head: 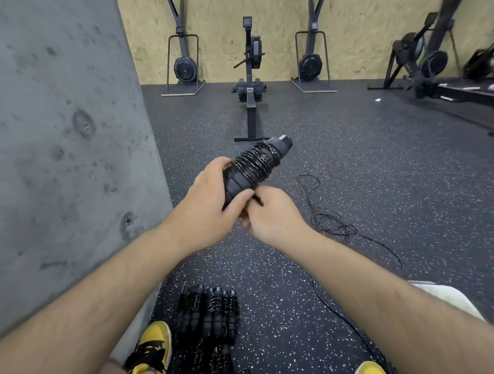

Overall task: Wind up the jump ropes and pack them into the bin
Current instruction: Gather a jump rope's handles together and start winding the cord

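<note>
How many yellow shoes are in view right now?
2: a left shoe at the bottom, beside the wound jump ropes on the floor, and a right shoe cut off by the bottom edge.

A gym: rowing machine (250, 79) on speckled rubber floor (355, 180), ski trainers (185, 66) along the wall

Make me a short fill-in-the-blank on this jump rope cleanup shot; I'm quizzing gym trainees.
1. The left hand grips the handles of a ____ jump rope.
2. The finished bundles lie on the floor beside a ____ shoe.
3. A loose rope lies on the ____.

Missing words: wound; yellow; floor
</note>
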The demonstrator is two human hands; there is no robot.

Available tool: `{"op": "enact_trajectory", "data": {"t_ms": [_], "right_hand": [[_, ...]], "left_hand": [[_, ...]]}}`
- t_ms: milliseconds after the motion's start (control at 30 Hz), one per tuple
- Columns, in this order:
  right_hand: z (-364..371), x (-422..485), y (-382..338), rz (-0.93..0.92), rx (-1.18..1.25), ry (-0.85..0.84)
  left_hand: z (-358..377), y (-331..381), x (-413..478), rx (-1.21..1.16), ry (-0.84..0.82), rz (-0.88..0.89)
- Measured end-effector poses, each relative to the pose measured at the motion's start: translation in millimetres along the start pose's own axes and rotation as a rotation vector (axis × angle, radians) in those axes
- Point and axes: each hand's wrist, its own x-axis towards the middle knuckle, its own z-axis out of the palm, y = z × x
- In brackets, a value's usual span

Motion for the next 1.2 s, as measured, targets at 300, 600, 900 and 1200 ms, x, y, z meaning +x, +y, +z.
{"op": "enact_trajectory", "data": {"t_ms": [300, 600, 900, 1200], "right_hand": [[-8, -18, -17, -0.288, 0.152, 0.305], [-24, -21, -15, -0.778, -0.319, 0.094], [-39, -14, -14, -0.875, -0.309, 0.241], [-41, -19, -18, -0.826, -0.149, 0.050]], "left_hand": [[-12, 18, -3, -0.487, 0.044, -0.030], [-20, 31, -1, -0.965, 0.047, -0.235], [-20, 38, -2, -1.145, -0.020, -0.239], [-18, 33, -3, -1.215, -0.059, -0.215]]}}
